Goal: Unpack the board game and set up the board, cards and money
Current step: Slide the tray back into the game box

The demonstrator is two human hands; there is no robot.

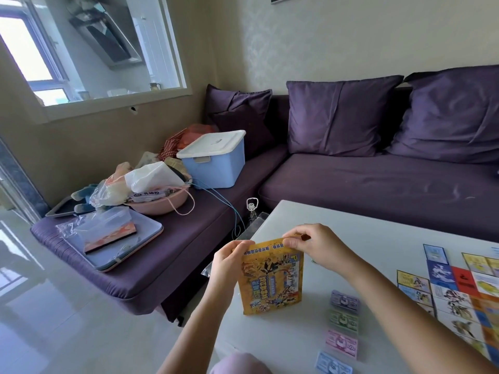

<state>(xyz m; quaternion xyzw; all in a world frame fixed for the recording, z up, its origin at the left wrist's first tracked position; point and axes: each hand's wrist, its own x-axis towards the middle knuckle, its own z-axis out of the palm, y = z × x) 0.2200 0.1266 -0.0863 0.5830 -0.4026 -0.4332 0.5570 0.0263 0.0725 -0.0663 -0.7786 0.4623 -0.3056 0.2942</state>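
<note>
I'm watching both hands working at the top of the yellow game box (272,282). The left hand (232,263) is pinching its top left corner with curled fingers, and the right hand (318,247) is gripping the flap at the top right between thumb and fingers. The box is standing upright near the left edge of the white table (351,230), printed face toward me.

Just right of it, four small money stacks are lying in a line: purple (345,300) farthest, then green (344,319), pink (341,342), and blue (333,367) nearest. Further right, the board (459,292) is lying flat, partly cut off by the frame.

Beyond the table I'm seeing a purple sofa (378,184) carrying a blue storage bin (216,166) and a pink basin (162,206) full of bags.
</note>
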